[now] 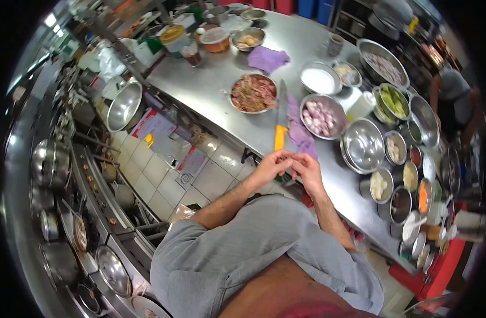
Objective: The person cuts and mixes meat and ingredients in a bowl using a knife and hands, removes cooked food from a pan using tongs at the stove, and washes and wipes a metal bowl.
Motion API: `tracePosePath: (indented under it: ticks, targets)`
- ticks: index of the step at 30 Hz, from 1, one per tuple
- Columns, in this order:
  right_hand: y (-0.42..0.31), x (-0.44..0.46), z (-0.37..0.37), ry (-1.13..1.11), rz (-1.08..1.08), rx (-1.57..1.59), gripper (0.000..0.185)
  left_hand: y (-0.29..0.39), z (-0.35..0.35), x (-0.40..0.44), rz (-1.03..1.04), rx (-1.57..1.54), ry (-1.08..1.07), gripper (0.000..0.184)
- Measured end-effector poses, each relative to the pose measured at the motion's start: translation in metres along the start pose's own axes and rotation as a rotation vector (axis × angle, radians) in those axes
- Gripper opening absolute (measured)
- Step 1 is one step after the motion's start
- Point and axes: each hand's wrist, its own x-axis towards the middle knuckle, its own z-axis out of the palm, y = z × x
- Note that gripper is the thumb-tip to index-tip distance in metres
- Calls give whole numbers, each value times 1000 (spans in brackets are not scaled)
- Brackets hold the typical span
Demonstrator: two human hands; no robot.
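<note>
My left hand (271,166) and my right hand (307,170) meet at the front edge of the steel table (221,106), fingertips pinched together. Whatever they hold, if anything, is too small to make out. Just beyond them lies a knife with a yellow handle (279,138), its blade pointing away from me. Beside the knife is a crumpled purple cloth (300,130). A metal bowl of chopped raw meat (253,94) stands to the left of the blade. To the right is a bowl of peeled shallots or small onions (319,117).
Stacked empty steel bowls (363,144) and several small containers fill the table's right side. A bowl of white contents (320,79) stands farther back, near a second purple cloth (268,59). Cookware lines the left counter (113,230). Another person (455,93) stands at far right.
</note>
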Motion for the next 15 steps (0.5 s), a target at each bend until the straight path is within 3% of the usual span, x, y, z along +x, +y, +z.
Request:
tracePosePath:
  ticks: [4,6,9,10,15]
  targets:
    - [9,11,2,-3,-82,-84,15,5,0,4,-19,73,80,22]
    - [8,20,-3,-68,-74,-94,25,7,-1,10,-4,19,64,20]
    - [1,26,-13,-208,-126,-2,51,9,-6,25,39,56,244,18]
    - [3,28,-15,-195,-125,-14,48,13,-13,30,92,101,307,19]
    - [29,44,-22,-75,-250,-714,54,65,-84,49,364,245,647,17]
